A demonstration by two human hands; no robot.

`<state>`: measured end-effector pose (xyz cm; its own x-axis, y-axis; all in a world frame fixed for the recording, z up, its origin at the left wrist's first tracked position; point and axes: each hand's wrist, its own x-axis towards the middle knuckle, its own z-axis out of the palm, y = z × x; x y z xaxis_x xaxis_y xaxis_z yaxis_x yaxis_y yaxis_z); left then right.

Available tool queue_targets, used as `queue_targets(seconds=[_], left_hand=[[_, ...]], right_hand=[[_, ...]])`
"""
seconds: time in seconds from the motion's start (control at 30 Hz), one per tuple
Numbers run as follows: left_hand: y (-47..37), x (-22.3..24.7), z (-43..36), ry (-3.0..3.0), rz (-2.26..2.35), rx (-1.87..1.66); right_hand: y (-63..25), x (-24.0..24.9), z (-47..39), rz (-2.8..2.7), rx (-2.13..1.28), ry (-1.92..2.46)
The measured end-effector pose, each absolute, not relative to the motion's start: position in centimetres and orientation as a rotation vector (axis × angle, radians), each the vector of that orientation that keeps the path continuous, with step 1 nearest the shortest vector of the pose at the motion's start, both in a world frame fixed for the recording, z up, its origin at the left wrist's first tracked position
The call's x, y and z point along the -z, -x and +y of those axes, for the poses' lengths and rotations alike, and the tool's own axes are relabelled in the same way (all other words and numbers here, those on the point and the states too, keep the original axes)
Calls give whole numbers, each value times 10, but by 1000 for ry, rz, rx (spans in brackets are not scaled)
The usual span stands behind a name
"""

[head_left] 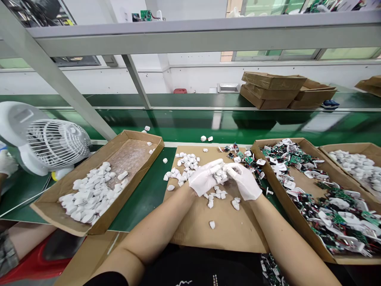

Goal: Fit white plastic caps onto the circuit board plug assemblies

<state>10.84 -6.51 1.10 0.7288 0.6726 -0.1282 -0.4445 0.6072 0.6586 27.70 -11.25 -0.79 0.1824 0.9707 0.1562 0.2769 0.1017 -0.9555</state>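
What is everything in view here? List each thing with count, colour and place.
cardboard sheet: one, brown, centre
left tray: one, brown, left of sheet
right tray: one, brown, right of sheet
far-right tray: one, brown, right edge
white pieces: many, white, on sheet, in left and far-right trays
circuit-board parts: many, green and white, mostly right tray
workbench: one, green, under trays
fan: one, white, far left
boxes: several, brown, back right
shelf: one, pale grey, overhead
chair: one, red, lower left
co-worker's hand: one, white-gloved, left edge
left hand: one, white-gloved, above sheet
right hand: one, white-gloved, beside left hand
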Motion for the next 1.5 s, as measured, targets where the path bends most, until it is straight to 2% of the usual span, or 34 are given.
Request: queue_targets(seconds=[0.2, 0.43, 0.57, 1.0, 1.27, 1.5], left_hand=[[-105, -20, -64, -598, 388, -661], [-98, -5, -54, -553, 398, -810], [-99, 2, -53, -642, 406, -833], [-98, -6, -54, -845, 546, -627], [-95, 0, -48, -734, 421, -844], [-99, -3, -46, -815, 478, -804]], right_hand=[[-276, 14, -110, -1158, -869, 1358], [-279, -3, -117, -1092, -931, 1262], [-267, -2, -119, -1175, -902, 1361], [-271, 7, -115, -1105, -781, 1365], [-287, 3, -120, -1205, -879, 1295], [-266, 2, -119, -1174, -803, 1355]])
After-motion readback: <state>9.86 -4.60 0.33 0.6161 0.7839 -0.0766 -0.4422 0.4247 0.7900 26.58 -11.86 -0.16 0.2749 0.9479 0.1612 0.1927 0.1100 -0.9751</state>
